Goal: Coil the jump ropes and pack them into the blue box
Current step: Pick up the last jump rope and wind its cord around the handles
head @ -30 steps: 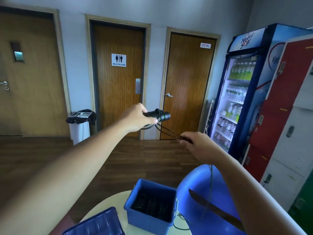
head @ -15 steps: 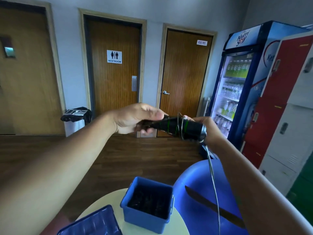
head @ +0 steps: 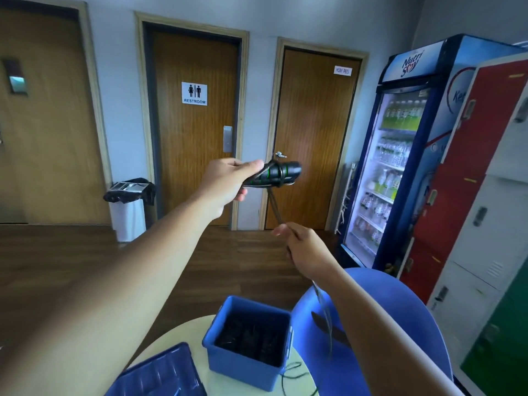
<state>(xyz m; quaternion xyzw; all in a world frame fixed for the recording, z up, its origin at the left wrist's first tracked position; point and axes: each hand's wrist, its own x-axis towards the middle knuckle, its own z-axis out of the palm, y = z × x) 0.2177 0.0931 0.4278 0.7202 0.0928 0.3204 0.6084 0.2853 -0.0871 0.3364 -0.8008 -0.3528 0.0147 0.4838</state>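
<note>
Left hand: raised at arm's length, fingers and thumb curled round the near end of the jump rope handles; handles black with green rings, lying roughly level, several turns of cord wound round them

Rope cord: thin and dark, drops from the underside of the handles to the right hand, pulled straight between the two

Right hand: lower than the left and nearer the body, fingers closed on the cord in a pinch; the slack hangs down from it in front of the blue chair

Blue box: open, upright on the round pale table, below both hands; dark coiled ropes lie inside

Blue lid: flat on the table, just left of the box

Loose cord: curls on the table at the box's right side

Surroundings: restroom door, lined bin to its left, drinks fridge, lockers at far right
</note>
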